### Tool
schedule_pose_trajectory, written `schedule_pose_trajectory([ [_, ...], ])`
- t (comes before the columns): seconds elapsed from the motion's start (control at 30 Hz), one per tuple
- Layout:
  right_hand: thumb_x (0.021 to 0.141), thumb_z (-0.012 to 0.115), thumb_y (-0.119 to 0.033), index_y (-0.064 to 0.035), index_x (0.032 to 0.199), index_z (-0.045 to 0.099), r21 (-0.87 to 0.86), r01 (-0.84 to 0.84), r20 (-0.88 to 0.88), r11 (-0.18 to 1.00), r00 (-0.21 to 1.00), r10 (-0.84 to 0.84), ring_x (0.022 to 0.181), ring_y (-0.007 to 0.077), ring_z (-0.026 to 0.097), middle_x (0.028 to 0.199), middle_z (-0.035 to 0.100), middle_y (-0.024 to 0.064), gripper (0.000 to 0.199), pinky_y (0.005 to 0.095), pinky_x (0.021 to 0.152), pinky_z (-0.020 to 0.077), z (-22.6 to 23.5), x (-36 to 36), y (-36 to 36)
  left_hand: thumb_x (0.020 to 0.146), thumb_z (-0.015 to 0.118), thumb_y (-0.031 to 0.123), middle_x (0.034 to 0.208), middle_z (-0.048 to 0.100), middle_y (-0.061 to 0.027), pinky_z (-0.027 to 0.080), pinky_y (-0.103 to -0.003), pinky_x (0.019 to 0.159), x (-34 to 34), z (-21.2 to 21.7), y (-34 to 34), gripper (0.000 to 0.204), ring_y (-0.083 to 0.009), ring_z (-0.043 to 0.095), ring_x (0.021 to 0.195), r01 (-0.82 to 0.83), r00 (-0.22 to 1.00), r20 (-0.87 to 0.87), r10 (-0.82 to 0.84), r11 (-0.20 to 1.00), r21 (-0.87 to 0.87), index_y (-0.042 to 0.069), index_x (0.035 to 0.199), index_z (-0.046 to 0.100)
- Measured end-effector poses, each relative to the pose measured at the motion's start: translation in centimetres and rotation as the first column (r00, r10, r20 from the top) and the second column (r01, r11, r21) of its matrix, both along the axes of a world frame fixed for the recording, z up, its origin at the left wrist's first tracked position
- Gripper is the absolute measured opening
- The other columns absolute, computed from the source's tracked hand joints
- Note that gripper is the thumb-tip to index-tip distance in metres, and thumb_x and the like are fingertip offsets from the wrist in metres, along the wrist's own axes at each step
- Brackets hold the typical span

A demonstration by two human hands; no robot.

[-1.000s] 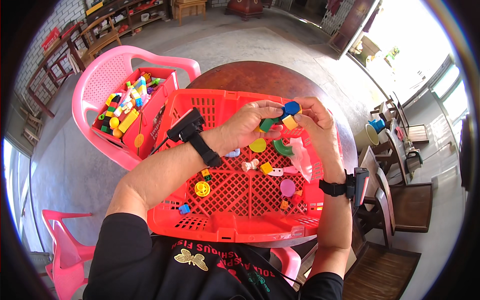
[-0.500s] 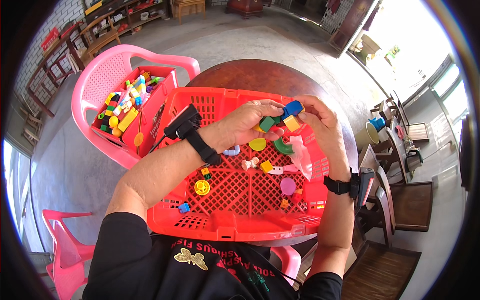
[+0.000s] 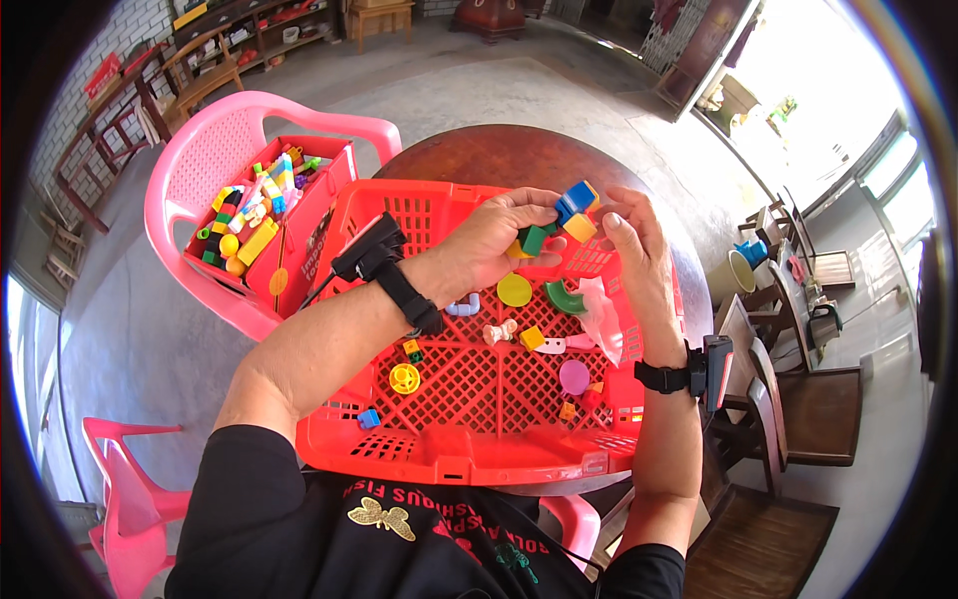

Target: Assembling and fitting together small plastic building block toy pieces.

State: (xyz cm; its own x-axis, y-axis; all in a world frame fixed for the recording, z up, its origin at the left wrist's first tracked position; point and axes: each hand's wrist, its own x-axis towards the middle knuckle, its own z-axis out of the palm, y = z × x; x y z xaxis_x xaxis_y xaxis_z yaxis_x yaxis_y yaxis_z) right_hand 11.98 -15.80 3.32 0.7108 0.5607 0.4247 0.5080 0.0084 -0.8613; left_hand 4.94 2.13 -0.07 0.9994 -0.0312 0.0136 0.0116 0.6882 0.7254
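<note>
Both hands, left and right, together clamp a cluster of joined toy blocks above the red crate.

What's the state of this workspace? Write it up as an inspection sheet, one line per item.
Surface: red lattice crate resting on a round dark wooden table.
Job's things: small cluster of toy blocks, blue, green and yellow, held above the crate by the left hand and right hand.
Clutter: loose pieces on the crate floor, among them a yellow disc, a green arch and a yellow wheel.
Grippers: both hands grip the block cluster.
Cables: thin dark lead by the left wrist device.
Surroundings: pink plastic chair carrying a red bin of bricks; concrete floor.
</note>
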Motion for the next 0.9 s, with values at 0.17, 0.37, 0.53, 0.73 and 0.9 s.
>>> schedule_pose_trajectory([
  [0.17,0.083,0.066,-0.016,-0.0004,0.093,0.057,-0.105,0.068,0.077,0.992,0.995,-0.06,0.068,0.0103,0.055,0.073,0.059,0.0048,0.02,0.0259,0.06,0.0442,-1.2,0.7,-0.1,0.09,0.058,0.014,0.095,0.063,-0.0033,0.057,-0.03,0.066,0.2,-0.8,-0.8,0.019,-0.0127,0.063,0.081,-0.079,0.996,0.066,0.065,0.967,0.241,0.007,0.108,0.058],
  [0.37,0.08,0.067,-0.013,-0.0003,0.085,0.058,-0.152,0.138,0.234,0.979,0.967,-0.1,0.059,0.0099,0.051,0.067,0.056,0.007,0.017,0.0264,0.054,0.0411,-0.9,1.2,0.0,0.09,0.057,0.014,0.093,0.062,-0.0022,0.056,-0.027,0.061,0.1,-1.0,-0.3,0.018,-0.0111,0.062,0.08,-0.005,1.0,-0.002,0.006,0.954,0.299,0.007,0.107,0.058],
  [0.53,0.082,0.066,-0.016,-0.0016,0.086,0.058,-0.175,0.079,0.072,0.981,0.995,-0.068,0.055,0.0112,0.049,0.059,0.054,0.0057,0.017,0.0264,0.051,0.0392,-1.5,1.5,-0.5,0.09,0.057,0.014,0.092,0.062,-0.0017,0.055,-0.027,0.059,0.0,-0.8,-0.8,0.017,-0.0094,0.061,0.078,0.026,0.999,-0.046,-0.012,0.952,0.304,0.007,0.106,0.059],
  [0.73,0.082,0.066,-0.016,-0.003,0.086,0.058,-0.222,0.146,0.136,0.964,0.984,-0.118,0.053,0.0095,0.048,0.059,0.055,0.0059,0.016,0.0271,0.048,0.0378,-0.7,-0.2,0.6,0.089,0.061,0.014,0.088,0.06,0.0007,0.045,-0.021,0.067,0.2,-1.5,-1.0,0.015,-0.0049,0.053,0.079,-0.343,0.932,0.334,0.143,0.649,0.679,0.005,0.1,0.061],
  [0.9,0.083,0.063,-0.01,-0.0032,0.091,0.057,-0.111,0.126,0.052,0.986,0.991,-0.12,0.056,0.0088,0.05,0.067,0.058,0.0042,0.011,0.0247,0.05,0.0401,-0.9,-0.4,0.7,0.088,0.062,0.013,0.087,0.06,0.0013,0.043,-0.021,0.068,0.5,-1.4,-1.1,0.015,-0.0038,0.051,0.079,-0.344,0.93,0.343,0.134,0.648,0.68,0.005,0.1,0.061],
])
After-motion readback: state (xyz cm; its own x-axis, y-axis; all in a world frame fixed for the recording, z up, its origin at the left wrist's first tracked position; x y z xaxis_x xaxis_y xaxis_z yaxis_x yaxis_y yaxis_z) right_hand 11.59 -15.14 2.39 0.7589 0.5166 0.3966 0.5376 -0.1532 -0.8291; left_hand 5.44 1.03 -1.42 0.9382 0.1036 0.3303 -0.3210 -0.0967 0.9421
